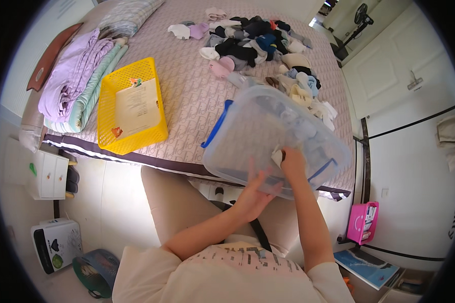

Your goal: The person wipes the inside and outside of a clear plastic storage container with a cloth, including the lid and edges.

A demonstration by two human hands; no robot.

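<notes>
A clear plastic storage box (227,146) with blue handles rests tilted at the bed's near edge. My left hand (256,198) holds its near side from below, and some fingers show faintly through the plastic. Closed on a small white cloth (276,157), my right hand (292,162) is at the box, the cloth against the plastic. Whether the hand is inside the box or over its outer face, I cannot tell. Just beyond the box lies a loose heap of socks and small clothes (242,50) in black, white, grey, pink and blue.
A yellow plastic basket (132,146) with a paper sheet inside stands left on the patterned bed (184,96). Folded purple and green bedding (76,76) lies beyond it. A white drawer cabinet (49,174) is at left, a pink basket (360,222) at right by the white door (389,65).
</notes>
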